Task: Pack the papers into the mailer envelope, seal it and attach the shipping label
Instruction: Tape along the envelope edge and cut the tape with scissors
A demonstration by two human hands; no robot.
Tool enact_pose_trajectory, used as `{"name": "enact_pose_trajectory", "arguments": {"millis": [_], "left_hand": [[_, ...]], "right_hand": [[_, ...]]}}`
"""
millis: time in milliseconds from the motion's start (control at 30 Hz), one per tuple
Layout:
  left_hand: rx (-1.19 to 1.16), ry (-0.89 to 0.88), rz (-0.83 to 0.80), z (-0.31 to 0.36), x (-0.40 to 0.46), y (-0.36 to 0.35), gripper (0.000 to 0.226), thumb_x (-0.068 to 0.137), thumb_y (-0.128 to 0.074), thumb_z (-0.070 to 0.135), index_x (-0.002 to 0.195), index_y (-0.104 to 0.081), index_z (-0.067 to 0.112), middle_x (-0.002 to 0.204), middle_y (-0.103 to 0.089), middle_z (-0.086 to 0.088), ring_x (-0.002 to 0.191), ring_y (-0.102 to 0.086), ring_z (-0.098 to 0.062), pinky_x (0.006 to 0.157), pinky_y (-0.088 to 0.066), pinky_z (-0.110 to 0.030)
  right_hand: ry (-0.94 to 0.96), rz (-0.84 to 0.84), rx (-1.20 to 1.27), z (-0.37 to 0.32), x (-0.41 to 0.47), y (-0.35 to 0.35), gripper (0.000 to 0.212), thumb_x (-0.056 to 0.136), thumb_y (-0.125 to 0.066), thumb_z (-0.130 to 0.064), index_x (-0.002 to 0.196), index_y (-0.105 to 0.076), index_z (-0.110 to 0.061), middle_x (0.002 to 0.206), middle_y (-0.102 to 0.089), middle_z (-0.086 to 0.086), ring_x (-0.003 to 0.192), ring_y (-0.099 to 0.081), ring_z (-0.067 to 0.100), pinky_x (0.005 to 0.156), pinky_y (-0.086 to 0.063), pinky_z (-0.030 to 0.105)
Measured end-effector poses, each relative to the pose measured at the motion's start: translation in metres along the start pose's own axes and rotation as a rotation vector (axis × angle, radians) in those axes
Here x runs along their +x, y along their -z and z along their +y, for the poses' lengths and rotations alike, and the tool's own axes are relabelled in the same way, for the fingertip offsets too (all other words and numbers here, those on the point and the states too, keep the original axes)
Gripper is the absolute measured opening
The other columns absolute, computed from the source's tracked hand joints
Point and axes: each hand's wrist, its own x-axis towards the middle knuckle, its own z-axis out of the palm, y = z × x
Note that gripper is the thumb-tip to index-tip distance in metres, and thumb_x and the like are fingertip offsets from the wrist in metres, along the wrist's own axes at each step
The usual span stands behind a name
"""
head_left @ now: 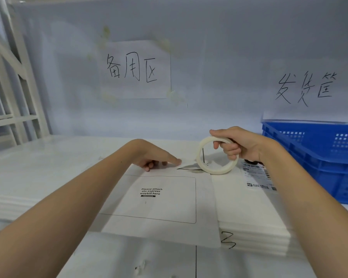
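From my remote seat I see the white mailer envelope (159, 205) lying flat on the white table (38, 167), its long axis running roughly from 6 toward 12 o'clock, the flap end pointing away at 12. Its printed box reads "Please attach sto express waybill here", upright to me.

My left hand (155, 157) rests at the envelope's far edge, forefinger straight and pressing down on the end of a tape strip (186, 165) there; the other fingers are loosely bent underneath, holding nothing. The strip runs from that fingertip toward 3 o'clock into the tape roll (217, 156).

My right hand (235, 143) grips the roll, fingers hooked through its core and thumb over the top, the roll standing on edge just past the envelope's far right corner. So the envelope lies at about 7 o'clock from the right hand's grip, and directly under the left fingertip.

The shipping label (257, 175) lies flat at 3 o'clock of the envelope, partly under my right forearm (its barcodes are too blurred to read). It sits on a stack of white sheets (253, 227). A blue plastic crate (317, 157) stands at the far right, and two handwritten paper signs (137, 69) hang on the back wall.
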Motion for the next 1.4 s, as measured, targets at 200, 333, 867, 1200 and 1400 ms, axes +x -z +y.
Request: {"name": "enact_pose_trajectory", "arguments": {"millis": [200, 333, 867, 1200, 1400], "left_hand": [[0.109, 0.060, 0.040, 0.013, 0.000, -0.011, 0.053, 0.086, -0.051, 0.072, 0.080, -0.041, 0.020, 0.069, -0.028, 0.001, 0.061, -0.024, -0.019, 0.063, -0.027, -0.027], [0.197, 0.091, 0.080, 0.014, 0.000, -0.014, 0.078, 0.078, -0.050, 0.081, 0.117, -0.053, 0.013, 0.075, -0.030, -0.002, 0.074, -0.033, -0.026, 0.068, -0.031, -0.030], [0.508, -0.016, 0.252, 0.037, -0.007, -0.022, 0.054, 0.091, -0.053, 0.062, 0.073, -0.046, 0.012, 0.067, -0.052, -0.005, 0.053, -0.048, -0.020, 0.060, -0.038, -0.028], [-0.229, -0.181, 0.128, 0.010, 0.004, -0.024, 0.040, 0.085, -0.074, 0.045, 0.073, -0.049, 0.015, 0.071, -0.037, -0.001, 0.050, -0.035, -0.014, 0.051, -0.047, -0.017], [0.050, -0.115, 0.210, 0.025, 0.006, -0.028, 0.061, 0.074, -0.069, 0.070, 0.073, -0.043, 0.016, 0.064, -0.040, -0.002, 0.044, -0.049, -0.014, 0.050, -0.049, -0.017]], "right_hand": [[-0.024, -0.013, -0.028, 0.002, -0.002, 0.006, 0.038, 0.093, -0.058, -0.040, 0.074, -0.064, -0.007, 0.045, -0.023, -0.005, 0.041, -0.019, 0.011, 0.043, -0.028, 0.023], [-0.031, -0.011, -0.050, 0.001, -0.004, 0.009, 0.037, 0.093, -0.058, -0.040, 0.079, -0.065, -0.005, 0.046, -0.024, -0.005, 0.040, -0.020, 0.011, 0.044, -0.028, 0.023], [-0.046, -0.167, 0.096, 0.011, -0.005, 0.016, 0.039, 0.093, -0.054, -0.042, 0.069, -0.052, -0.011, 0.049, -0.040, 0.005, 0.043, -0.040, 0.021, 0.067, -0.047, 0.036], [-0.066, -0.061, 0.090, 0.013, -0.002, 0.018, 0.038, 0.092, -0.058, -0.045, 0.071, -0.053, -0.014, 0.058, -0.034, 0.005, 0.043, -0.032, 0.016, 0.066, -0.044, 0.033], [-0.061, -0.009, 0.089, 0.010, -0.001, 0.013, 0.038, 0.092, -0.058, -0.044, 0.069, -0.055, -0.014, 0.058, -0.032, 0.001, 0.043, -0.028, 0.013, 0.061, -0.038, 0.029]]}}
